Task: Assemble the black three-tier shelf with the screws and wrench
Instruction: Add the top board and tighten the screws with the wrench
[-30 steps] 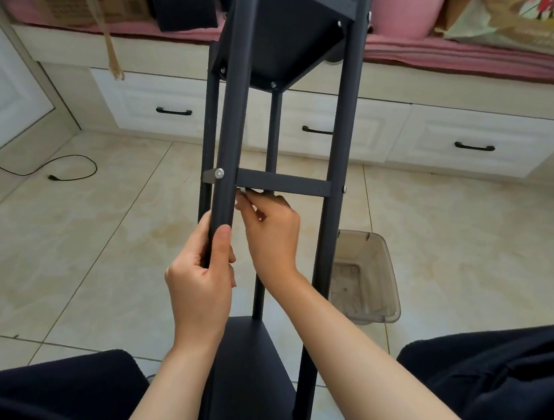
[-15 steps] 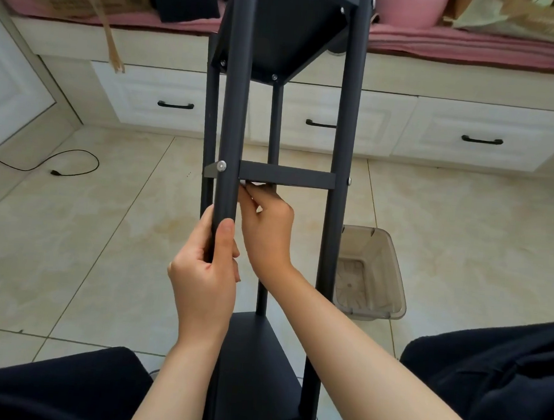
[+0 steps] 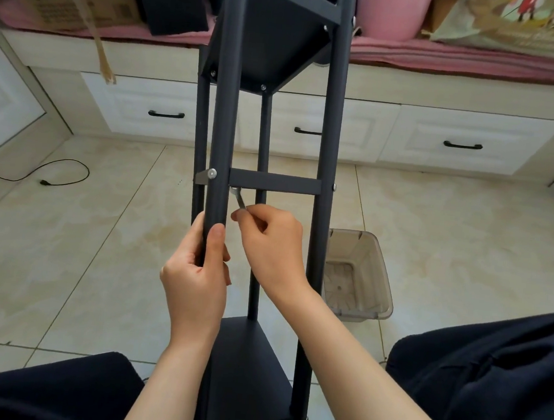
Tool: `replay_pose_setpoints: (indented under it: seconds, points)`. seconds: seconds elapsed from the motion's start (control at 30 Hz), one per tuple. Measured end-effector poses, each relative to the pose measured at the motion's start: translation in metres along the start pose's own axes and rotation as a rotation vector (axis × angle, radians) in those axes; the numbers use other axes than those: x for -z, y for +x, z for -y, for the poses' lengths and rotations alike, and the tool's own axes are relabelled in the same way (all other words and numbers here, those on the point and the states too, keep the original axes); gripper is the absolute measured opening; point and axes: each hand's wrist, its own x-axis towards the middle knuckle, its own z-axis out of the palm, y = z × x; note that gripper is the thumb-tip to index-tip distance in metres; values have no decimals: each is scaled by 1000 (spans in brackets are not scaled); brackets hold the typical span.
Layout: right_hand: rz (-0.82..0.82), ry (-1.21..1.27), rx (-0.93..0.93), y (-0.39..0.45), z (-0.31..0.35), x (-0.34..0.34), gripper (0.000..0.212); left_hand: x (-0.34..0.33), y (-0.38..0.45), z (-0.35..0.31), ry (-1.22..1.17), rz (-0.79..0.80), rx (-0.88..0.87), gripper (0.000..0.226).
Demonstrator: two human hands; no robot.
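Note:
The black shelf frame [image 3: 329, 121] stands upright in front of me, with one panel at the top and one at the bottom. A crossbar [image 3: 275, 182] spans the two near posts at mid height. A silver screw head [image 3: 211, 173] and a grey bracket tab show on the left post. My left hand [image 3: 198, 270] grips that left post below the screw. My right hand [image 3: 271, 246] pinches a small silver wrench [image 3: 238, 197]; its head sits just under the crossbar's left end.
A clear plastic bin [image 3: 360, 276] stands on the tiled floor right of the frame. White drawers [image 3: 466, 142] run along the back under a pink-covered bench with boxes. A black cable [image 3: 44, 176] lies at the left. My dark-clothed knees fill the lower corners.
My right hand has drawn down and away from the crossbar, so the wrench now shows between its fingers and the bar. The left hand keeps its grip on the post.

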Motion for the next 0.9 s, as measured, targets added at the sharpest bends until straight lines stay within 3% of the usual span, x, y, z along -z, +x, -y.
replay_pose_setpoints:
  seconds: [0.2,0.57,0.9]
  points:
    - [34,7,-1,1,7,-2,23,1,1,1,14,3,-6,32]
    - [-20,-167,65,-2,7,-8,23,1,2,1,-15,-11,0,48]
    - [-32,-256,140,3,7,-14,25,2,2,-1,10,-6,-9,37]
